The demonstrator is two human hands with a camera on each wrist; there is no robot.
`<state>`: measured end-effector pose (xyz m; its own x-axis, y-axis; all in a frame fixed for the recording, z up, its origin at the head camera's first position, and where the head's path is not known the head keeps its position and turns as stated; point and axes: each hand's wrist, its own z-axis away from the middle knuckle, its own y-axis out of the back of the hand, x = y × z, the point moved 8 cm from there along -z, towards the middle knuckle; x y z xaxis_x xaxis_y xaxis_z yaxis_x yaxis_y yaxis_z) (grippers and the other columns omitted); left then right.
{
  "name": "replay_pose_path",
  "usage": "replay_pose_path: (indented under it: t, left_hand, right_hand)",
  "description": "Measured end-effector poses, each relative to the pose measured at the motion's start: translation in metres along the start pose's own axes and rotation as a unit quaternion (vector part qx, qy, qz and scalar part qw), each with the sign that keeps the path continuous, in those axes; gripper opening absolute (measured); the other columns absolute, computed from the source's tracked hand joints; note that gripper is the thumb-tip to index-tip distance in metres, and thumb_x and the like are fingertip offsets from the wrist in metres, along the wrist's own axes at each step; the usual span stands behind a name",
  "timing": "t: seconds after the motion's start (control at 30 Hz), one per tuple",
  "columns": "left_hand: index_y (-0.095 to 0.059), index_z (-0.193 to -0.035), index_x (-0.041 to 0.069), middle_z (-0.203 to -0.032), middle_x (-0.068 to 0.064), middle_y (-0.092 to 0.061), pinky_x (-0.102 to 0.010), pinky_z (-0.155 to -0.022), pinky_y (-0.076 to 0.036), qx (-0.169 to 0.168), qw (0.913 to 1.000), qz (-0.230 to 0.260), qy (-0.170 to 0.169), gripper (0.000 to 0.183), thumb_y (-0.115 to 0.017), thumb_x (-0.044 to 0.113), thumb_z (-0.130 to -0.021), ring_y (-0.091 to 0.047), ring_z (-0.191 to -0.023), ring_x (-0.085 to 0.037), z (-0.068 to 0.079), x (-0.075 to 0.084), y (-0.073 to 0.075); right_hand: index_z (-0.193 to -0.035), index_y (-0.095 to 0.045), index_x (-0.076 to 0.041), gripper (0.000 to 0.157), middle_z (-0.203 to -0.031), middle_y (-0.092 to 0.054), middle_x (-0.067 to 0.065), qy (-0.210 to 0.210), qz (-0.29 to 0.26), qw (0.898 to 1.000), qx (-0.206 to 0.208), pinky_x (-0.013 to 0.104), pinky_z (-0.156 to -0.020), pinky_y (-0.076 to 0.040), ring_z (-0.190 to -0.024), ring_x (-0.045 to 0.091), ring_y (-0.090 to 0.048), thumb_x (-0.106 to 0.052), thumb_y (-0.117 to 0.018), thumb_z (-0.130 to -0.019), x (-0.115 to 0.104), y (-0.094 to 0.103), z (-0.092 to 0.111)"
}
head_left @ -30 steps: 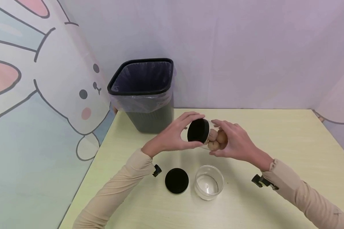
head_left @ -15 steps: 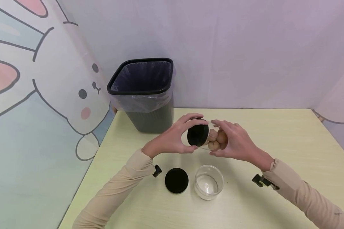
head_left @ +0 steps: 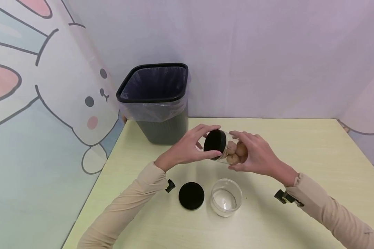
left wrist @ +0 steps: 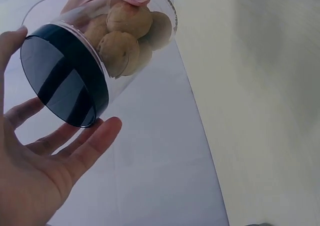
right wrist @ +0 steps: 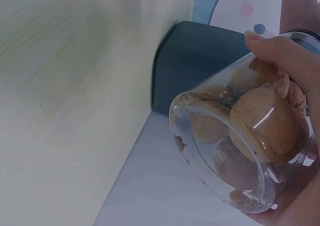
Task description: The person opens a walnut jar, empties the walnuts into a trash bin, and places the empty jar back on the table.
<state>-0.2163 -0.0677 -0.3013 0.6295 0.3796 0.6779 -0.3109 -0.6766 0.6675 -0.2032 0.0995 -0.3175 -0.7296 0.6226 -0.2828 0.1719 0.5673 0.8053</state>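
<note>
A clear plastic jar (right wrist: 220,151) with several round brown walnuts (left wrist: 129,20) inside is held tilted above the table, its black lid (head_left: 215,144) facing left. My right hand (head_left: 258,153) grips the jar's body near its base, thumb and fingers on opposite sides. At the lid, my left hand (head_left: 191,145) has its thumb on the near edge and its fingers on the far edge. The left wrist view shows this thumb and the fingertips (left wrist: 107,131) at the lid's rim. Below the hands stands a second clear jar (head_left: 226,197), uncovered, with a loose black lid (head_left: 191,196) beside it.
A grey bin (head_left: 166,129) with a black rim and a plastic liner stands at the table's back left. Behind the pale wooden table (head_left: 305,148) hangs a light curtain (head_left: 268,62). A wall with a cartoon rabbit (head_left: 71,86) is on the left.
The fingers and thumb of my left hand have shifted around the lid, first one way and then back. My right hand and the jar have stayed nearly still.
</note>
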Motion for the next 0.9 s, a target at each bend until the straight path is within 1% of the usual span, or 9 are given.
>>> replay_pose_path:
  t: [0.17,0.23,0.3,0.4,0.53,0.6,0.67,0.8,0.9]
  left_hand:
    - [-0.035,-0.145,0.026,-0.145,0.007,-0.033,-0.035,-0.093,-0.044,-0.033,0.9973,-0.029,-0.058,0.081,-0.077,0.035,-0.077,-0.034,-0.13,-0.009,0.004,0.009,0.0]
    - [-0.036,-0.145,0.025,-0.146,0.006,-0.03,-0.036,-0.096,-0.041,-0.038,0.9954,-0.043,-0.077,0.081,-0.078,0.031,-0.076,-0.03,-0.132,-0.009,0.005,0.012,0.0]
    - [-0.038,-0.144,0.025,-0.145,0.005,-0.032,-0.034,-0.093,-0.043,-0.035,0.9951,-0.043,-0.082,0.08,-0.078,0.029,-0.075,-0.033,-0.13,-0.009,0.005,0.012,0.0]
    - [-0.04,-0.143,0.025,-0.138,0.005,-0.039,-0.028,-0.081,-0.049,-0.015,0.9972,-0.036,-0.064,0.079,-0.078,0.035,-0.075,-0.041,-0.12,-0.009,0.005,0.01,0.001]
    - [-0.041,-0.141,0.026,-0.128,0.007,-0.047,-0.024,-0.065,-0.051,0.012,0.9994,-0.028,-0.018,0.078,-0.077,0.044,-0.074,-0.049,-0.102,-0.01,0.005,0.005,0.002]
    - [-0.041,-0.142,0.028,-0.127,0.009,-0.048,-0.025,-0.064,-0.051,0.016,0.9993,-0.035,-0.003,0.079,-0.076,0.047,-0.074,-0.049,-0.099,-0.01,0.005,0.004,0.003]
    - [-0.038,-0.143,0.03,-0.131,0.011,-0.045,-0.027,-0.072,-0.051,0.011,0.9989,-0.046,-0.003,0.082,-0.076,0.049,-0.073,-0.048,-0.107,-0.008,0.006,0.006,0.004]
    - [-0.036,-0.144,0.028,-0.146,0.009,-0.032,-0.037,-0.096,-0.041,-0.015,0.9965,-0.06,-0.056,0.085,-0.08,0.042,-0.072,-0.032,-0.13,-0.008,0.007,0.016,0.003]
    - [-0.039,-0.142,0.023,-0.151,0.003,-0.024,-0.04,-0.102,-0.035,-0.039,0.9923,-0.06,-0.102,0.081,-0.08,0.026,-0.072,-0.022,-0.137,-0.012,0.007,0.024,0.0]
  right_hand:
    - [-0.13,-0.05,-0.008,0.101,-0.104,-0.061,0.004,0.002,-0.002,1.0,0.002,0.047,-0.077,-0.043,-0.074,0.014,-0.054,-0.044,-0.091,-0.046,-0.001,0.001,-0.001]
    - [-0.13,-0.051,-0.008,0.1,-0.104,-0.061,0.004,0.002,-0.001,1.0,0.002,0.046,-0.076,-0.043,-0.074,0.014,-0.054,-0.045,-0.091,-0.046,-0.002,0.002,-0.001]
    - [-0.129,-0.051,-0.008,0.099,-0.106,-0.061,0.004,0.002,0.0,1.0,0.003,0.046,-0.076,-0.043,-0.075,0.014,-0.054,-0.045,-0.091,-0.046,-0.002,0.002,-0.001]
    - [-0.129,-0.051,-0.008,0.098,-0.106,-0.061,0.005,0.002,0.001,1.0,0.003,0.046,-0.077,-0.043,-0.075,0.013,-0.053,-0.045,-0.09,-0.047,-0.004,0.002,0.0]
    - [-0.13,-0.051,-0.009,0.099,-0.107,-0.061,0.004,0.003,-0.001,1.0,0.005,0.046,-0.078,-0.043,-0.075,0.011,-0.053,-0.045,-0.091,-0.046,-0.005,0.003,0.001]
    - [-0.13,-0.051,-0.009,0.1,-0.106,-0.062,0.004,0.003,-0.002,1.0,0.006,0.046,-0.078,-0.043,-0.075,0.011,-0.053,-0.045,-0.091,-0.046,-0.005,0.003,0.001]
    - [-0.13,-0.051,-0.008,0.1,-0.109,-0.062,0.005,0.003,-0.001,1.0,0.007,0.046,-0.078,-0.043,-0.076,0.012,-0.054,-0.045,-0.091,-0.045,-0.005,0.004,0.001]
    - [-0.129,-0.051,-0.008,0.1,-0.11,-0.062,0.007,0.002,0.001,1.0,0.008,0.046,-0.077,-0.043,-0.077,0.014,-0.054,-0.046,-0.091,-0.045,-0.004,0.005,0.002]
    - [-0.129,-0.051,-0.009,0.1,-0.109,-0.061,0.005,-0.001,0.003,1.0,0.006,0.045,-0.076,-0.042,-0.077,0.013,-0.054,-0.047,-0.09,-0.045,-0.004,0.005,0.003]
